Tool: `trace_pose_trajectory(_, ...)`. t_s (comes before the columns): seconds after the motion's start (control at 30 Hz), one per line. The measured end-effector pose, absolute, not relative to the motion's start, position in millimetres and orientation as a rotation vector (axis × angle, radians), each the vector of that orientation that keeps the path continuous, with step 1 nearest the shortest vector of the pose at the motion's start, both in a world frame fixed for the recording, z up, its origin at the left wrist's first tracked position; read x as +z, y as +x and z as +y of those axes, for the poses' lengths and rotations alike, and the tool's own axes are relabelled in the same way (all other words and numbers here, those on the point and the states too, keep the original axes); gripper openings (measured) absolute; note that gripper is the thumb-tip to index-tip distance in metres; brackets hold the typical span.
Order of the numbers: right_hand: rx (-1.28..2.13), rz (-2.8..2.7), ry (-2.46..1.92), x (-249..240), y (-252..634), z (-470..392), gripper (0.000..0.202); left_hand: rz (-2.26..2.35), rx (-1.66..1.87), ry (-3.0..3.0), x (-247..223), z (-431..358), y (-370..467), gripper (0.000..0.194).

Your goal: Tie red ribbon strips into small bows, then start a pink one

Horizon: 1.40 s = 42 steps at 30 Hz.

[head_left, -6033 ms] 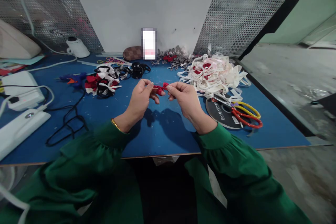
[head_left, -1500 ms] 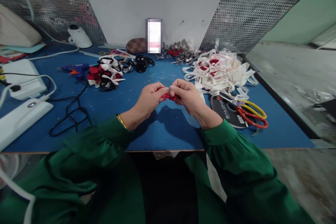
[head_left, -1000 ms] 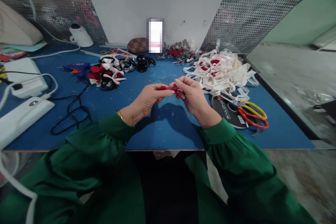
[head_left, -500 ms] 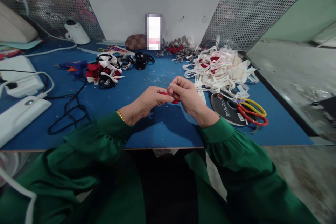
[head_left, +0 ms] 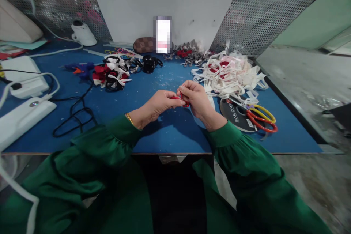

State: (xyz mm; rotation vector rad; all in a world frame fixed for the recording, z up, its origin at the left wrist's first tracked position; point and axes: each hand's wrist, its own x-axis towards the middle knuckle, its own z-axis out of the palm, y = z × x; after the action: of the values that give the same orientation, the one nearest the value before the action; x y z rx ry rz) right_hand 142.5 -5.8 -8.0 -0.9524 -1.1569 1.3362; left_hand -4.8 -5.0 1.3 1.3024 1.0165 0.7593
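Both hands meet above the blue table (head_left: pixel 164 139), near its middle. My left hand (head_left: pixel 161 102) is closed, its thumb and fingers pinching a small red ribbon piece (head_left: pixel 185 104). My right hand (head_left: pixel 195 98) touches the same red piece from the other side, thumb and forefinger pressed together on a part of it. A thin red strand shows between the fingertips. Fingers cover most of the piece, so its full shape is hidden.
Red, white and black hair ties (head_left: pixel 112 73) lie left, beside a blue glue gun (head_left: pixel 80 68). White ribbons (head_left: pixel 230 75) are heaped right, near scissors (head_left: pixel 261 119) on a black disc (head_left: pixel 233 115). A phone (head_left: pixel 163 34) stands behind; white power boxes (head_left: pixel 24 117) sit far left.
The fingertips of my right hand have shifted slightly, and a red strand now shows between the hands. The whole view has moved a little.
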Motion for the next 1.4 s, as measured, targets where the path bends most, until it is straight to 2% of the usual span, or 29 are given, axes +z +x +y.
trace_pose_trajectory(0.17, 1.266, -1.077, -1.015, -5, 155, 3, 0.042, 0.975, 0.921, 1.184, -3, 2, -8, 0.024)
trace_pose_trajectory(0.27, 1.358, -1.1, -1.05, -3, 154, 0, 0.048, 0.971, 0.998, 1.174, -1, 3, -10, 0.024)
trace_pose_trajectory(0.6, 1.252, -1.107, -1.016, -1, 151, -5, 0.017, 1.021, 1.082, 1.095, -2, 1, -7, 0.023)
trace_pose_trajectory(0.77, 1.302, -1.09, -1.014, 0, 155, -3, 0.015, 1.082, 1.199, 0.95, -1, 4, -10, 0.026)
trace_pose_trajectory(0.93, 1.34, -1.199, -1.024, 1, 155, -4, 0.015, 0.973, 1.03, 1.035, 2, 1, -9, 0.031)
trace_pose_trajectory(1.2, 1.407, -1.188, -1.057, 4, 153, -6, 0.034, 0.97, 1.187, 0.933, -3, 3, -8, 0.028)
trace_pose_trajectory(1.4, 1.357, -1.196, -1.056, 0, 153, -6, 0.025, 0.947, 1.17, 0.897, -1, 0, -6, 0.028)
